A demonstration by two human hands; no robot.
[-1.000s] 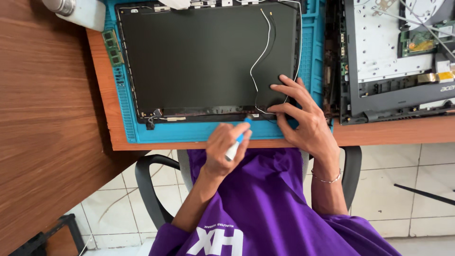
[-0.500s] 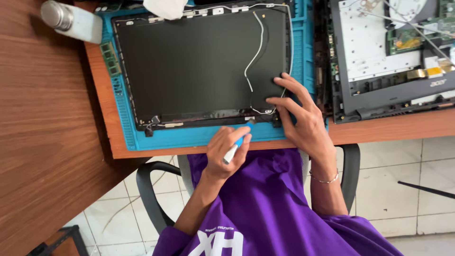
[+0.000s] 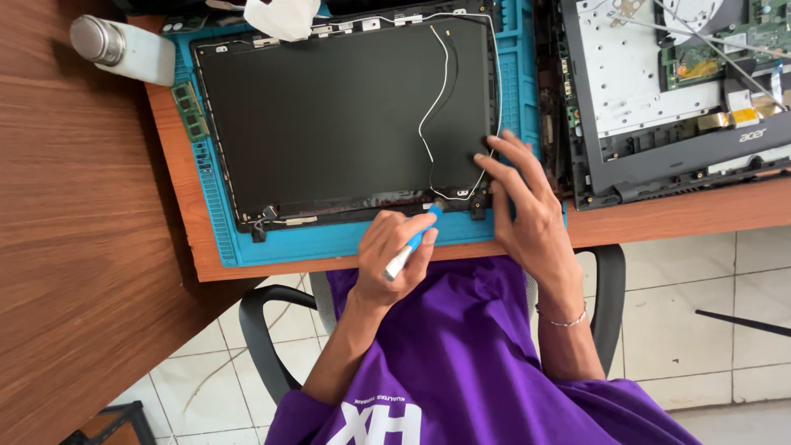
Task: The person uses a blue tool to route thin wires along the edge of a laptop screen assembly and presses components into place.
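Two hands working: your left hand [image 3: 394, 251] is pinching a blue screwdriver [image 3: 410, 246] at the laptop lid's [image 3: 346, 115] near edge; your right hand [image 3: 527, 210], fingers spread, is pressing its corner, steadying it.

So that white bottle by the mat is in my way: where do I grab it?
Take the white bottle by its body, from above, fingers across its width. It appears to lie on its side, metal cap pointing left, long sides free.
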